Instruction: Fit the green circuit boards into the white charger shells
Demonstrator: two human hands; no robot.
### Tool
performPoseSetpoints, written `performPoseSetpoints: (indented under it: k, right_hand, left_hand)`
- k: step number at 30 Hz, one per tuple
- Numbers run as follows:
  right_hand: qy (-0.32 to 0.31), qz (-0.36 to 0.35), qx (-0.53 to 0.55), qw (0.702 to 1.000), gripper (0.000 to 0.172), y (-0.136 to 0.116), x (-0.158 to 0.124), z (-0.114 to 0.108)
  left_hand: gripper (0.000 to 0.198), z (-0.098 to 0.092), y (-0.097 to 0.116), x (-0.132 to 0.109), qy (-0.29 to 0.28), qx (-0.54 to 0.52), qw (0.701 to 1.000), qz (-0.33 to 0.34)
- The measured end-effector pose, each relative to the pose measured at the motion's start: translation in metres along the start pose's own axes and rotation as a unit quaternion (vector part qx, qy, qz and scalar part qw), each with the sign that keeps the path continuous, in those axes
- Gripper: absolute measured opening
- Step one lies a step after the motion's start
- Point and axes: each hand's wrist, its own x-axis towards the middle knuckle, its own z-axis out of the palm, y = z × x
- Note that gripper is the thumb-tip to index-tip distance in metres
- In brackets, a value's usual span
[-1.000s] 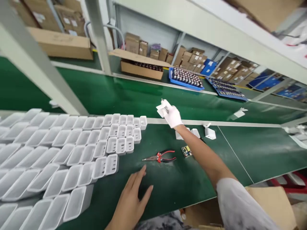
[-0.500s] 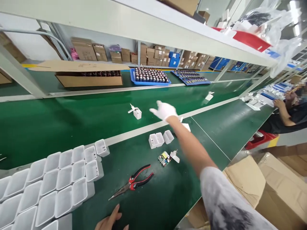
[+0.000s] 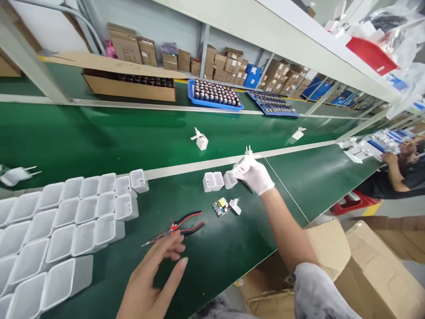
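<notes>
In a white glove, my right hand [image 3: 260, 177] is closed on a white plug adapter [image 3: 241, 165] with its prongs pointing up. My bare left hand [image 3: 156, 270] hovers by the red-handled pliers [image 3: 175, 227], fingers apart and holding nothing. Small white housings [image 3: 213, 181] stand left of my right hand. Below them lie a circuit board [image 3: 221, 207] and a white plug piece [image 3: 235, 206]. Rows of open white housings [image 3: 59, 243] fill the left side of the table.
White plug units lie on the green belt [image 3: 149, 133], one near the middle [image 3: 201, 141], another at right [image 3: 299, 133]. A blue tray of components [image 3: 217, 95] sits behind. Cardboard boxes [image 3: 378, 270] stand at lower right. Another person's hands [image 3: 392, 159] are at far right.
My right hand has drawn back from over the belt and now holds the white adapter. My left hand has risen further into view near the pliers. The view has shifted.
</notes>
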Motion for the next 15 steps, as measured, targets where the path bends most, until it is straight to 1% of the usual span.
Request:
performPoseSetpoints:
  k: [1, 2, 3, 4, 5, 6, 7, 8, 9, 10, 12, 15]
  right_hand:
    - [-0.019, -0.013, 0.055, 0.998, 0.038, -0.011, -0.009, 0.014]
    - [-0.046, -0.016, 0.123, 0.991, 0.039, -0.021, -0.019, 0.030]
    - [-0.083, -0.007, 0.212, 0.974, 0.040, -0.031, -0.030, 0.045]
    - [-0.130, 0.011, 0.317, 0.939, 0.040, -0.040, -0.040, 0.061]
    - [-0.179, 0.038, 0.416, 0.891, 0.040, -0.049, -0.050, 0.075]
    - [-0.225, 0.066, 0.490, 0.840, 0.040, -0.056, -0.059, 0.088]
    - [-0.264, 0.091, 0.529, 0.801, 0.040, -0.062, -0.068, 0.099]
    - [-0.296, 0.109, 0.546, 0.776, 0.040, -0.067, -0.075, 0.108]
    - [-0.323, 0.120, 0.548, 0.762, 0.041, -0.071, -0.082, 0.116]
    - [-0.344, 0.126, 0.542, 0.757, 0.043, -0.074, -0.087, 0.122]
    - [-0.371, 0.129, 0.525, 0.755, 0.049, -0.078, -0.096, 0.130]
    - [-0.393, 0.114, 0.512, 0.755, 0.054, -0.083, -0.106, 0.139]
  left_hand:
    - [0.036, 0.002, 0.009, 0.007, -0.003, -0.037, 0.999, -0.010]
    - [0.040, 0.005, 0.018, 0.014, 0.007, -0.068, 0.997, -0.024]
    - [0.044, 0.006, 0.026, 0.021, 0.019, -0.090, 0.995, -0.028]
    - [0.046, 0.007, 0.033, 0.027, 0.032, -0.099, 0.994, -0.027]
    - [0.048, 0.007, 0.037, 0.031, 0.055, -0.096, 0.994, -0.016]
    - [0.049, 0.006, 0.040, 0.033, 0.079, -0.084, 0.993, -0.004]
    - [0.050, 0.004, 0.041, 0.034, 0.103, -0.065, 0.993, 0.009]
    - [0.050, 0.001, 0.040, 0.034, 0.126, -0.043, 0.991, 0.021]
    - [0.050, -0.003, 0.038, 0.032, 0.148, -0.021, 0.988, 0.031]
    - [0.050, -0.006, 0.036, 0.030, 0.165, -0.003, 0.985, 0.041]
    - [0.046, -0.014, 0.032, 0.024, 0.193, 0.023, 0.979, 0.055]
    - [0.038, -0.024, 0.027, 0.017, 0.217, 0.037, 0.973, 0.068]
